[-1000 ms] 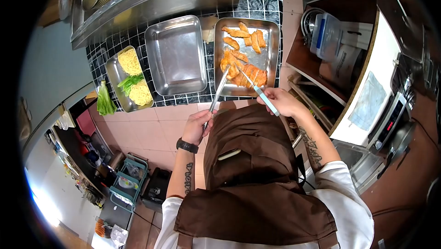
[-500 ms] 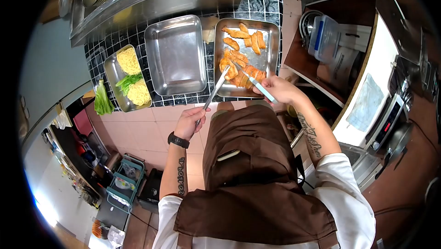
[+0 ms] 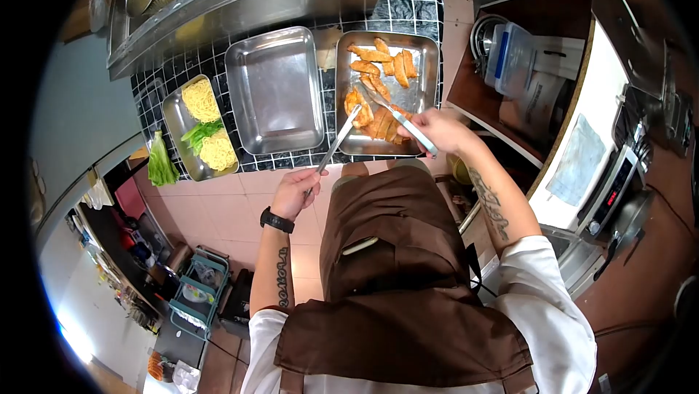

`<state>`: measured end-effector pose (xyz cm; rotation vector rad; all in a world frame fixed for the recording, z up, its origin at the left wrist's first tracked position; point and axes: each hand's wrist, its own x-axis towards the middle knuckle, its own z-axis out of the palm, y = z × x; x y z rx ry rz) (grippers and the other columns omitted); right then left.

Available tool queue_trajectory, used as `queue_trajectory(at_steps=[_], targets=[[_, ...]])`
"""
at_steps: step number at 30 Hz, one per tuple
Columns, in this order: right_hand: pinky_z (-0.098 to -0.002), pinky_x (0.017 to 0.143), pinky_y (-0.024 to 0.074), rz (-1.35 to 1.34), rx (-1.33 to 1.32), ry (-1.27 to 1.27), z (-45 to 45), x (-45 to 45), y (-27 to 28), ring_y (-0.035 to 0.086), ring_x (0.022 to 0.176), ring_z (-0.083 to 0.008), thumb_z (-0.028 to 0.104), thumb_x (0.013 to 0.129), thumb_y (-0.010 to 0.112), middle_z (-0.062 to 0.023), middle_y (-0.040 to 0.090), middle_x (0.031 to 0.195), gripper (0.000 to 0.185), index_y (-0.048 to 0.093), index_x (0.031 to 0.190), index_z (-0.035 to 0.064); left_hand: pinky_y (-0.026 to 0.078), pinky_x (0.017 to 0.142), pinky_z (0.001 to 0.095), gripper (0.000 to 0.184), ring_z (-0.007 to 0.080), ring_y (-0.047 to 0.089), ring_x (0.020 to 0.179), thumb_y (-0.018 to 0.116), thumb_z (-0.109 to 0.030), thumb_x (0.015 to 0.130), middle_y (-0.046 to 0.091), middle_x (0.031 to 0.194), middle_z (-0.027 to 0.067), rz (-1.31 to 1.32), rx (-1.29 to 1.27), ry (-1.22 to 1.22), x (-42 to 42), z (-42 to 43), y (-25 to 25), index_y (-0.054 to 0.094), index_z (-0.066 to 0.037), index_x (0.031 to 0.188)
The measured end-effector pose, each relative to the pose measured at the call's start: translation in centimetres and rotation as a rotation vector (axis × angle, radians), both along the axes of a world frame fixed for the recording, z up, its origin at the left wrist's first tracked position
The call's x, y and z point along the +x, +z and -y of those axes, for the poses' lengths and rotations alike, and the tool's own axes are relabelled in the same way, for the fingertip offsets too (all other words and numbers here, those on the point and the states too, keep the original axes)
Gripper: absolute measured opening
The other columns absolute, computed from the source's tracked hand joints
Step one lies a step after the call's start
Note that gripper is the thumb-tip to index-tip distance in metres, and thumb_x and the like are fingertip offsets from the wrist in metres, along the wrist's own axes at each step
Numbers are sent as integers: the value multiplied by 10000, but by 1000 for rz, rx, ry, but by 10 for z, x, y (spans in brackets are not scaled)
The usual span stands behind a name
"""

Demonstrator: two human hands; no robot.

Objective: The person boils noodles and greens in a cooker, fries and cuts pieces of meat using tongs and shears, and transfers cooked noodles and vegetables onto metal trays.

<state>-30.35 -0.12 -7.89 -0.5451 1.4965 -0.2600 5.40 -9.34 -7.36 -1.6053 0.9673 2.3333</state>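
My left hand [image 3: 296, 192] is closed around long metal tongs [image 3: 336, 148]. Their tips rest on an uncut piece of orange-brown fried meat [image 3: 356, 103] in the right metal tray [image 3: 431, 99]. In my right hand [image 3: 437, 132] is a knife [image 3: 413, 130] with a light blue handle. Its blade lies among the meat, beside a cut strip [image 3: 375, 88]. Sliced meat [image 3: 386, 128] sits under and near the knife at the tray's near side. Several more strips [image 3: 399, 68] are spread at the far side.
A bare metal tray [image 3: 274, 92] stands in the middle. Left of it, a smaller tray [image 3: 191, 121] holds two noodle portions and lettuce. More lettuce [image 3: 162, 161] lies on the black tiled counter. A storage box [image 3: 510, 63] sits on the right shelf.
The knife blade has moved away from me, and a strip now lies farther from the uncut piece. The tongs stay on the meat. The whole view has shifted slightly.
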Motion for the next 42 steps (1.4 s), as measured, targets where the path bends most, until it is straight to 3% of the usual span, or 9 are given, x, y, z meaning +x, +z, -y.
queue_trajectory(at_steps=[2,4,8,10,16,19,22,31,42], targets=[[-240,504,460,130,38,-164,-25,4,6,593,518,-100,380,961,653,-7,588,600,354,623,821,56,271,419,206,252,56,375,456,560,-176,1000,533,653,-17,-7,27,59,-1,-6,1,684,14,1110],[-254,539,470,-43,15,35,-33,9,36,607,573,-101,410,950,643,-10,606,670,362,618,894,53,275,417,208,256,58,382,459,557,-176,1004,540,665,-12,-23,47,92,-2,-10,0,681,17,1118],[-287,587,474,44,-4,16,-72,32,22,578,636,-105,424,931,652,-9,594,721,384,590,889,47,279,415,211,264,62,395,464,551,-177,1012,550,681,-3,-20,77,122,-8,-18,-3,675,23,1130],[-355,770,494,63,72,71,-70,38,20,624,810,-230,591,881,649,-127,681,870,593,649,988,8,278,414,211,265,65,398,463,550,-181,1014,555,686,0,-28,87,134,-11,-21,-4,676,21,1130],[-349,644,460,9,46,-4,-58,50,15,555,659,-182,547,882,671,-82,624,714,537,638,865,12,298,417,213,298,72,409,459,534,-222,1020,550,684,6,-31,84,90,-12,-21,-4,644,18,1158],[-271,512,442,8,-7,-19,-61,51,8,541,529,-89,421,931,677,4,566,611,416,559,753,64,303,417,208,313,68,421,462,527,-237,1025,571,704,12,-39,103,110,-13,-21,-1,640,16,1170],[-327,587,434,24,18,-90,-67,50,4,509,592,-143,478,882,710,-38,577,627,470,625,780,27,311,418,203,325,66,433,461,523,-248,1028,594,728,18,-41,139,190,-16,-24,9,638,13,1183],[-290,563,441,60,62,-127,-68,48,7,537,585,-100,463,890,715,-19,562,593,464,578,704,61,319,421,210,293,85,462,479,545,-210,1015,597,735,22,1,91,173,-17,-36,5,662,15,1164],[-271,495,461,219,87,-127,-42,41,17,601,560,-117,535,931,619,-24,618,696,477,587,839,67,287,403,209,258,72,426,454,555,-190,1007,587,700,14,10,95,158,-14,-31,7,679,7,1118]])
